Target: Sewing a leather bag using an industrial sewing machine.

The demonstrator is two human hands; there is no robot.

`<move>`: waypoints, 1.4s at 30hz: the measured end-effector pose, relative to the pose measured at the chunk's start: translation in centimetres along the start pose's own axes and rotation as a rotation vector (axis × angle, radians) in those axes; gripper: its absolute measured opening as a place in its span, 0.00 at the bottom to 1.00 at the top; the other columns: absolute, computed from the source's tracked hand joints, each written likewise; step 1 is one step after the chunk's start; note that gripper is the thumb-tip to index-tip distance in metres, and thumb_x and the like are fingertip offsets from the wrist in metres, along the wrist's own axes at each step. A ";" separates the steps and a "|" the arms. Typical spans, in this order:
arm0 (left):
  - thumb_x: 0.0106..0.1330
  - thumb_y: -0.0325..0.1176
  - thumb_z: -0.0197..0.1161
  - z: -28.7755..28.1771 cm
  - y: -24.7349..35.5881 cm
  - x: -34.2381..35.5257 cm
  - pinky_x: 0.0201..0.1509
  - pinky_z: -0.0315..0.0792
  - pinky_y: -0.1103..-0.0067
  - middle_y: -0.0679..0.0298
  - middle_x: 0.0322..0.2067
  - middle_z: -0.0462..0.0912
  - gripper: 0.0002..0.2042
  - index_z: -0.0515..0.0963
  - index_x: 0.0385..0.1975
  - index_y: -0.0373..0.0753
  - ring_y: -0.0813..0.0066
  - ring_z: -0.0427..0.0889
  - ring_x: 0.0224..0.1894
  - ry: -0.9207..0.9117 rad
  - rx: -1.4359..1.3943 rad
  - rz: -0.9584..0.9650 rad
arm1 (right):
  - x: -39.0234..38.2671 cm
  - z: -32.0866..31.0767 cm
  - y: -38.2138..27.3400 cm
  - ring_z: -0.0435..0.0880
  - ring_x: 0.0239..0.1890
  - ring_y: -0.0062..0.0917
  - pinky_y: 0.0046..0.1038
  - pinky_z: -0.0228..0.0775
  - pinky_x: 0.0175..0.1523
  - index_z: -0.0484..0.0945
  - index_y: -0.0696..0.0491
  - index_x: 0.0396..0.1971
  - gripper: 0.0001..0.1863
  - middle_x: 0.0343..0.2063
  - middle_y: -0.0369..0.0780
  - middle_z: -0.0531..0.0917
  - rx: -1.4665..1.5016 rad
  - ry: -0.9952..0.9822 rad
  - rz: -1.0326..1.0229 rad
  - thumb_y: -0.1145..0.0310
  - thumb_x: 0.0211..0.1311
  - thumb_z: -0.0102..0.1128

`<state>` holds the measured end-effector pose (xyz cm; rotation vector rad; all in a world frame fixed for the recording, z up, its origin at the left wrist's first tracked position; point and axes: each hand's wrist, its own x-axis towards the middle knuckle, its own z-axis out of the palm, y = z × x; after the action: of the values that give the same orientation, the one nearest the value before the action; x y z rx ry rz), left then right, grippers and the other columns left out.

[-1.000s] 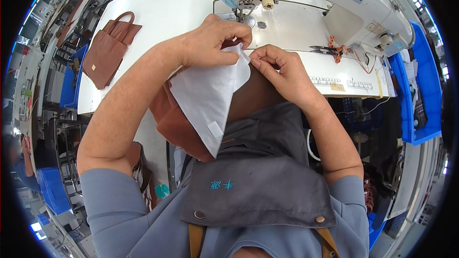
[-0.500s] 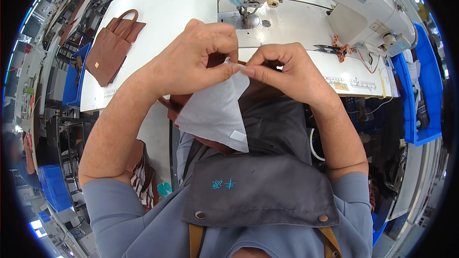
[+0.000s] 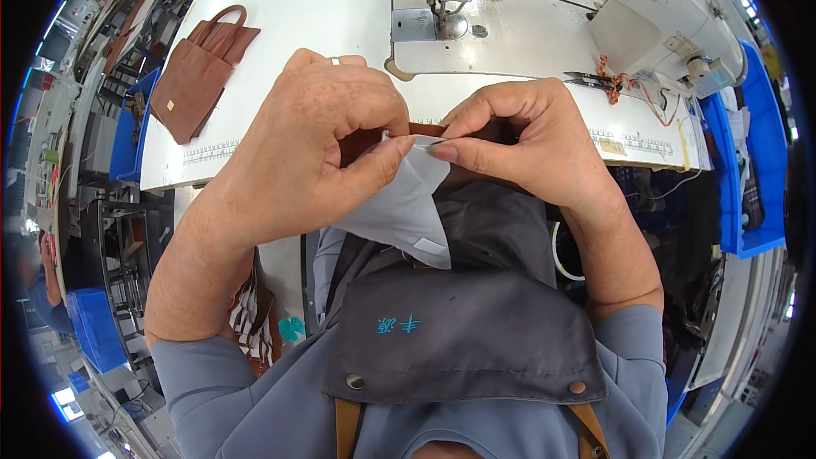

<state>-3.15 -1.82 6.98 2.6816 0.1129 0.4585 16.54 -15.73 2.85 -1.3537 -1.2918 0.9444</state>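
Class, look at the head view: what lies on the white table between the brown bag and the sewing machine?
Nothing: the white table is bare between brown bag and sewing machine.

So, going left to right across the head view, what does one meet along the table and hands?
Brown bag → left hand → white fabric piece → right hand → thread snips → blue bin.

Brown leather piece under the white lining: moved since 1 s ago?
Yes. The brown leather piece, which hung below the table edge, is now gathered up between both hands, level with that edge.
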 end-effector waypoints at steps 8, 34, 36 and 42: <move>0.56 0.30 0.68 0.0 1.1 -0.2 0.41 0.56 0.74 0.71 0.28 0.84 0.04 0.79 0.24 0.42 0.76 0.71 0.28 0.030 0.056 -0.043 | -0.8 0.4 0.3 0.82 0.29 0.14 0.18 0.74 0.36 0.85 0.59 0.25 0.08 0.25 0.37 0.87 0.018 0.077 -0.073 0.73 0.54 0.77; 0.61 0.38 0.71 1.9 -2.4 -5.7 0.60 0.64 0.70 0.61 0.39 0.83 0.14 0.73 0.26 0.38 0.71 0.78 0.47 0.480 0.149 -0.326 | 5.4 9.2 3.0 0.77 0.27 0.08 0.13 0.69 0.32 0.77 0.54 0.27 0.10 0.26 0.33 0.84 0.723 -0.053 0.090 0.74 0.65 0.70; 0.62 0.37 0.71 1.0 -3.6 -7.1 0.56 0.65 0.73 0.63 0.37 0.82 0.13 0.73 0.27 0.39 0.73 0.77 0.44 0.428 -0.013 -0.437 | 6.0 10.3 2.8 0.75 0.28 0.08 0.16 0.68 0.34 0.77 0.55 0.25 0.10 0.24 0.31 0.83 0.562 -0.102 -0.014 0.74 0.64 0.71; 0.65 0.34 0.69 0.0 -4.6 -9.1 0.41 0.65 0.78 0.69 0.31 0.76 0.12 0.71 0.27 0.40 0.79 0.69 0.34 0.281 -0.220 -0.426 | 6.3 9.7 1.7 0.77 0.26 0.14 0.22 0.70 0.34 0.79 0.58 0.23 0.10 0.21 0.36 0.83 0.056 -0.080 -0.238 0.72 0.58 0.71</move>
<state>-11.82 1.06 2.30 2.2782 0.6590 0.6599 8.23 -8.00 -0.14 -1.1003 -1.4401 0.8697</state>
